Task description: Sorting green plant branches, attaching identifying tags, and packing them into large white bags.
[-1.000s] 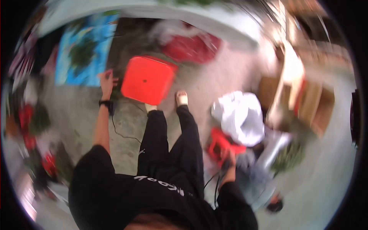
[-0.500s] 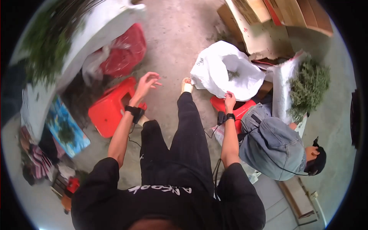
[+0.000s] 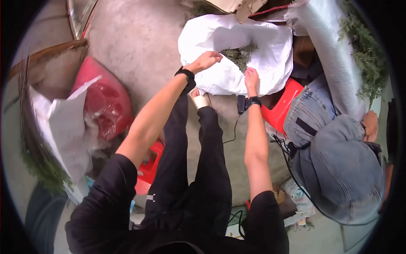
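A large white woven sack stands wide open in front of me, with green leafy sprigs inside. My left hand reaches across to the left part of its mouth, fingers bent together at the rim fold. At the near rim, my right hand has its fingers curled closed on the sack's edge. Both hands are at the sack's mouth, with the sprigs between and just beyond them. The fingertips' exact hold on the cloth is partly hidden.
A co-worker in a grey-blue denim jacket bends at the right, near a red stool and a long white sack with greenery. At left lie a pink-red plastic bag and another red stool. Cardboard lies beyond.
My view has shifted toward the left. My left hand has moved from open air above the left red stool to the sack's rim. The right hand stays at the near rim.
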`<state>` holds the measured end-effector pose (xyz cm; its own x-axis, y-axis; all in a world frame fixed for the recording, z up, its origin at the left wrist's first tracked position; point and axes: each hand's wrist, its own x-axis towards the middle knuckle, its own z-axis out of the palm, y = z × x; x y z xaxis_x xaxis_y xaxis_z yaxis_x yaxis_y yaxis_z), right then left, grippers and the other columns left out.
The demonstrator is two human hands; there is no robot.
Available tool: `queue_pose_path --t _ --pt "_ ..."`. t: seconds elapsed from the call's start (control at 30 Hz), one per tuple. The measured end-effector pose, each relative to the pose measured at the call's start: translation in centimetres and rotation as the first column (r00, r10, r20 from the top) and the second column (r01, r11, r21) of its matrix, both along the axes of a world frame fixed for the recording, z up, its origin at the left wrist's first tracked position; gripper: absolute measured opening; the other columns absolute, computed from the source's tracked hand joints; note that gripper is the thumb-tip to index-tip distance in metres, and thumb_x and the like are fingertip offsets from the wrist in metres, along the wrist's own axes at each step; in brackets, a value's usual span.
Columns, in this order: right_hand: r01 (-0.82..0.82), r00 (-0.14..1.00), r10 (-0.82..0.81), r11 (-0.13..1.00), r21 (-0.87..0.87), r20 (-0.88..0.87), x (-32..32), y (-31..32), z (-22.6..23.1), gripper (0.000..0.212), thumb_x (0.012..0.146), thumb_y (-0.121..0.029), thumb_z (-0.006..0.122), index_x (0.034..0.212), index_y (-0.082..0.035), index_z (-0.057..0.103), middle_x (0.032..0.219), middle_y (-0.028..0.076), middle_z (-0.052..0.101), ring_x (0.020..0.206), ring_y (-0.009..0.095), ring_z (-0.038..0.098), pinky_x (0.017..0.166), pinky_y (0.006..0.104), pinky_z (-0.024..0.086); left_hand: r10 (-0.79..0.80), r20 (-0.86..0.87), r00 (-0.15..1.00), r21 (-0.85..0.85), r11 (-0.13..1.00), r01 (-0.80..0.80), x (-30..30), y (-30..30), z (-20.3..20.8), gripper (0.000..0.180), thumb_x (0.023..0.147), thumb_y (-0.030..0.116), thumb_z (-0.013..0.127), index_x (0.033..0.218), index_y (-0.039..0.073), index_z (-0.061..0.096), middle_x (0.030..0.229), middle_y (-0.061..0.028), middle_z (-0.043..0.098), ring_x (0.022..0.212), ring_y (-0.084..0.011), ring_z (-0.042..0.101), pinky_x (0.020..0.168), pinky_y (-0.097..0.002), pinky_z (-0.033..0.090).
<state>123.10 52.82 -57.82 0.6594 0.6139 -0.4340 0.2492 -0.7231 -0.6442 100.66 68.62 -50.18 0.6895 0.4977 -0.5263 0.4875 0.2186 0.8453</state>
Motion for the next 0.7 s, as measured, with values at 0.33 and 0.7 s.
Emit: queue_pose_path --t 0.33,0.7 --pt "-0.147 0.978 0.087 0.933 -0.328 -0.191 0.0 8.7 -15.0 0.119 0.050 -0.056 0.085 0.147 -0.011 0.033 0.149 0.024 0.033 0.138 0.040 0.034 0.112 0.0471 0.032 -0.382 -0.413 0.827 0.002 0.908 0.420 7.8 5.7 -17.7 0.085 0.075 0.026 0.077 0.144 0.001 0.034 0.118 -0.0227 0.061 0.067 -0.0283 0.069 0.053 -0.0329 0.058" --pt "-0.330 0.940 0.278 0.892 -0.308 -0.199 -9.3 -0.4 -29.2 0.081 0.077 -0.038 0.061 0.148 -0.014 0.031 0.151 0.025 0.031 0.138 0.047 0.027 0.117 0.0466 0.022 -0.434 -0.387 0.813 0.227 0.810 0.540 2.5 -3.3 -29.4 0.141 0.041 0.039 0.093 0.149 0.001 0.012 0.134 -0.0349 0.046 0.127 -0.0478 0.044 0.108 -0.0455 0.037"
